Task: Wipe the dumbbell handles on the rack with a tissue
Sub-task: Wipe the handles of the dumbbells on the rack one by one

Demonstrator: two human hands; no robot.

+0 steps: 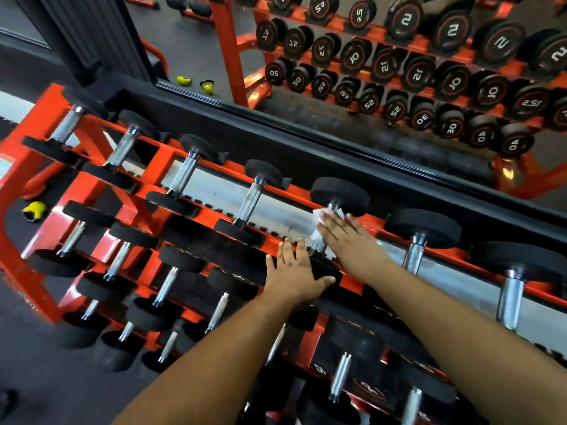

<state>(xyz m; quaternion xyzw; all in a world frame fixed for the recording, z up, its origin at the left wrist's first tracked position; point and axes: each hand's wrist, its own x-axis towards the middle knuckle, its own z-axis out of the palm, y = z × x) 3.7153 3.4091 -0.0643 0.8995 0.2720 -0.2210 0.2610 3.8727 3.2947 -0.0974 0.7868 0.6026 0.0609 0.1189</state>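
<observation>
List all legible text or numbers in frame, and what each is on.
All seen mirrored, on dumbbell end caps in the mirror:
"40"
"30"
"25"
"20"
"10"
"5"
Markings on near rack dumbbell ends: too worn to read.

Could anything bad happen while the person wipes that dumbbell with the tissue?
Maybe. The right hand presses a thin tissue on the handle between two heavy black ends, so fingers could get pinched if the dumbbell rolls. The left hand rests flat on the near black end, on the orange rack, and might slip off it. The tissue is small and crumpled, so it could tear on the rough metal handle.
</observation>
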